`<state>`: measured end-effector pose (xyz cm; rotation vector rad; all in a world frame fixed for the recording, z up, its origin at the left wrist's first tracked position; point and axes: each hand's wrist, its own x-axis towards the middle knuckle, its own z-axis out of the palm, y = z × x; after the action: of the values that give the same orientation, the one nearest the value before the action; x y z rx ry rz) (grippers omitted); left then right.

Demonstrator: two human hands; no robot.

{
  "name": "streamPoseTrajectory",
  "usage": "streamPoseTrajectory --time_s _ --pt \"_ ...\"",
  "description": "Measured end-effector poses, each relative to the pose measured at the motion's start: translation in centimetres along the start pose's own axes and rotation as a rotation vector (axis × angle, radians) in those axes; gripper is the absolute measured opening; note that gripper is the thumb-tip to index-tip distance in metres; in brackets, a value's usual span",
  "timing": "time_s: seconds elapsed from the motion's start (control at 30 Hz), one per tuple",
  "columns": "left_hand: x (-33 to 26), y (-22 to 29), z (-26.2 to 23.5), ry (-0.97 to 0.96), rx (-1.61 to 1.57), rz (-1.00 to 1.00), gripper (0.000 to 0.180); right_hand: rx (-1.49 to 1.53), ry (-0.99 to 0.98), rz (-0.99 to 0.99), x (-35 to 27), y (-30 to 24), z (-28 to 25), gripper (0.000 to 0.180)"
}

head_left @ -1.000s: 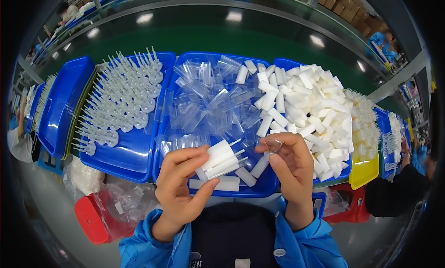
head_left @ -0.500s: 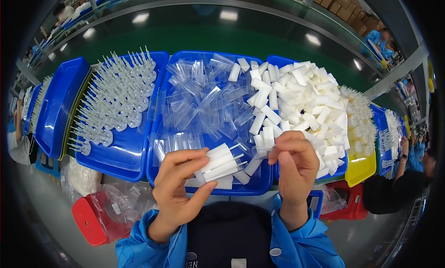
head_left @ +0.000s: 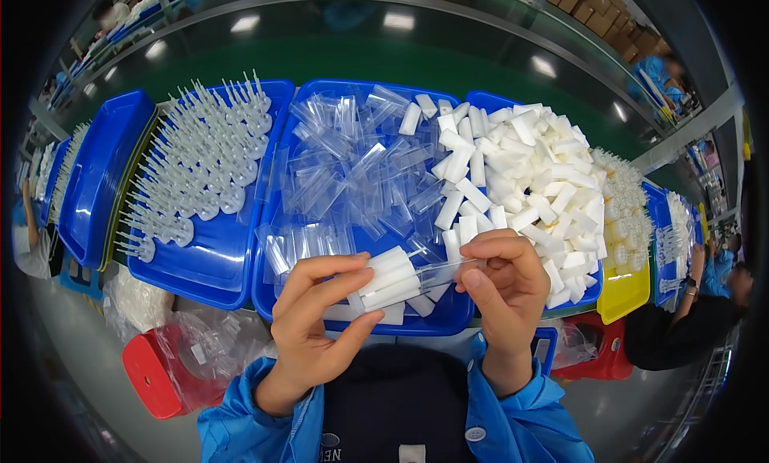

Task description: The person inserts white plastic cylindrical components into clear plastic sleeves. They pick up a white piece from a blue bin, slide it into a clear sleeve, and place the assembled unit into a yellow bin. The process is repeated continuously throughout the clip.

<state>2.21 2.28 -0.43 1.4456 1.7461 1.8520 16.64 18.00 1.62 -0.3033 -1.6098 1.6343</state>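
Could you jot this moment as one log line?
left hand: holds elongated white foam-like pieces | right hand: pinches clear thin plastic sleeve | nearby: rectangular blue plastic tray

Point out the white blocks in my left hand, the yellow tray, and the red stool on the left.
White blocks [head_left: 389, 280]: head view, middle of the held bundle.
Yellow tray [head_left: 625, 296]: head view, its bare near part.
Red stool [head_left: 147, 368]: head view, its flat red face.
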Motion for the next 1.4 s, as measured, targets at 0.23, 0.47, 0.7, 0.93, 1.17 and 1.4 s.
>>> streamPoseTrajectory --time_s 0.23,0.47,0.7,0.93,1.17,1.4 --pt "0.0 0.4 0.6 0.104 -0.031 -0.052 0.04 -0.022 -0.002 0.01 -0.1 -0.1 0.1 0.021" --pt "0.6 1.0 0.5 0.029 0.129 0.011 0.039 -0.011 0.028 -0.015 -0.4 0.2 0.4 0.02" --pt "0.7 1.4 0.4 -0.035 0.129 -0.029 0.033 -0.089 0.009 -0.051 -0.7 0.4 0.4 0.02" --pt "0.4 1.0 0.9 -0.049 0.104 -0.042 0.036 0.041 0.038 0.158 -0.4 0.0 0.5 0.026" --pt "0.3 0.3 1.4 -0.028 0.115 0.053 0.04 0.15 0.027 0.198 -0.6 0.4 0.0 0.028" --pt "0.2 0.3 2.8 0.081 0.373 0.225 0.054 -0.694 0.146 -0.129 -1.1 -0.7 3.8 0.079"
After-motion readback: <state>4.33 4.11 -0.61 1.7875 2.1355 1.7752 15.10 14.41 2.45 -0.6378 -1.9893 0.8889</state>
